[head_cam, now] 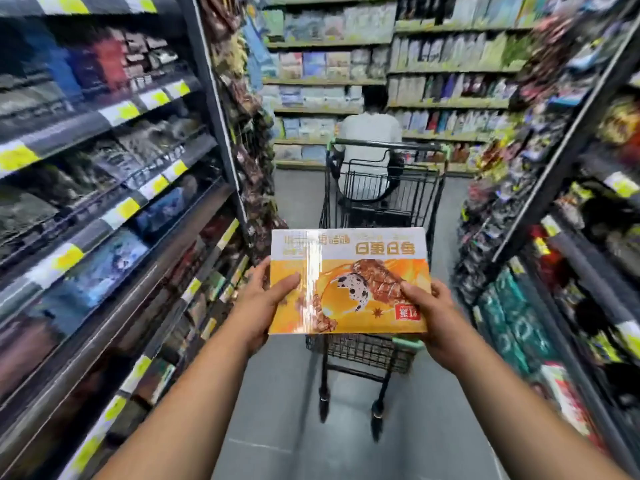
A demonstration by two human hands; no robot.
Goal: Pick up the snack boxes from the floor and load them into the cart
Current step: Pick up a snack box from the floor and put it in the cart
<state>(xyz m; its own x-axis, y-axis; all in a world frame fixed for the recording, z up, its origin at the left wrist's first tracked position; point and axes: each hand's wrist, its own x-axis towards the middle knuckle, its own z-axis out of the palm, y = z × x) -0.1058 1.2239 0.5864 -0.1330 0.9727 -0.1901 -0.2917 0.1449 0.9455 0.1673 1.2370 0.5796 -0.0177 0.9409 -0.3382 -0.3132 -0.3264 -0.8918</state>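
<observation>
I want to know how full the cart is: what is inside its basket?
Only the far end of the cart shows: bare wire walls and something dark, unclear. The snack box, gripped by the left hand and right hand, covers the rest of the basket.

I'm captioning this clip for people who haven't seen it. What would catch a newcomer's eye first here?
The bright orange snack box, held by the left hand and right hand at its near corners, fills the middle of the view. Just behind and below it stands the black wire cart. Beyond the cart a person in a white shirt faces the far shelves, back turned.
</observation>
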